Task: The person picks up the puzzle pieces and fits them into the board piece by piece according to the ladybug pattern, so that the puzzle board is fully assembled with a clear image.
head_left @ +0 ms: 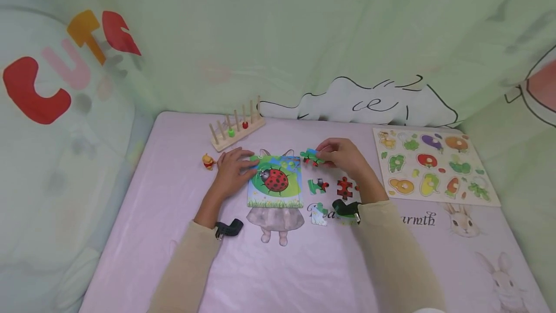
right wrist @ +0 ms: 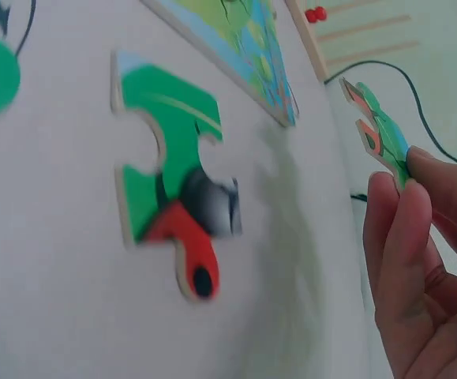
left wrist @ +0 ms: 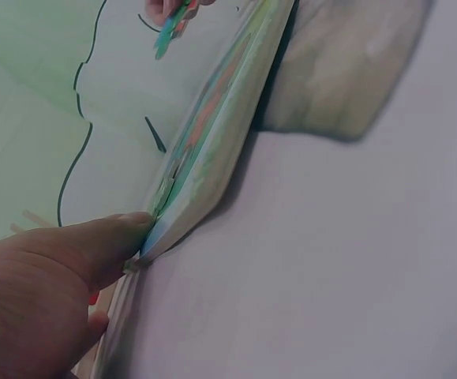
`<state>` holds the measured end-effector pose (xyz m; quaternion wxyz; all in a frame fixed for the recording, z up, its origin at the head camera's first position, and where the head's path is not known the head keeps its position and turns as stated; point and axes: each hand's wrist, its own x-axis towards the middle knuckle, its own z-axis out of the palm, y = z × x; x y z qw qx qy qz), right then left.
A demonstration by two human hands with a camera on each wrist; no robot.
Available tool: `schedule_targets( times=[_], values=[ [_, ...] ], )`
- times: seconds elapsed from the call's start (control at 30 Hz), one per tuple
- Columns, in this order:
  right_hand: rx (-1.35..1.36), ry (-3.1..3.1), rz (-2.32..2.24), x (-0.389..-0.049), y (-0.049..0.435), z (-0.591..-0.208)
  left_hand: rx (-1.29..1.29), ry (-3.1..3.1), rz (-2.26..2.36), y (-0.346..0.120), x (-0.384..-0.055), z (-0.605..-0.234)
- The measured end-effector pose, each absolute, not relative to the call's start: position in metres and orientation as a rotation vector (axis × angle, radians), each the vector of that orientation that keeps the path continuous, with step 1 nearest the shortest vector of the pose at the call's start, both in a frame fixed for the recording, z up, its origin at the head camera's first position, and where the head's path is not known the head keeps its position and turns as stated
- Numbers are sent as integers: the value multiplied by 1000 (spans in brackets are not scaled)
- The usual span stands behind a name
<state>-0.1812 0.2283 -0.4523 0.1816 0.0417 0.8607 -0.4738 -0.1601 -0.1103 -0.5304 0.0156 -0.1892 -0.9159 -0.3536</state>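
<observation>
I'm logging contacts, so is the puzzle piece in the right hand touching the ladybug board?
Apart. The right wrist view shows a clear gap between the puzzle piece in the right hand and the ladybug board.

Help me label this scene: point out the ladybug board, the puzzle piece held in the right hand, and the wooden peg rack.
Ladybug board [head_left: 275,180]: head view, on the printed ladybug's spotted body.
Held puzzle piece [right wrist: 384,129]: right wrist view, on its green face.
Wooden peg rack [head_left: 238,135]: head view, on its base.
</observation>
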Motion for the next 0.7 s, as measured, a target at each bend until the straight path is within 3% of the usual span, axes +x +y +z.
schedule_targets(
  times=[0.7],
  values=[
    [-41,2410,-1339,-181,174,-465,-579,-2888,-1086,-110,-160,-528]
  ],
)
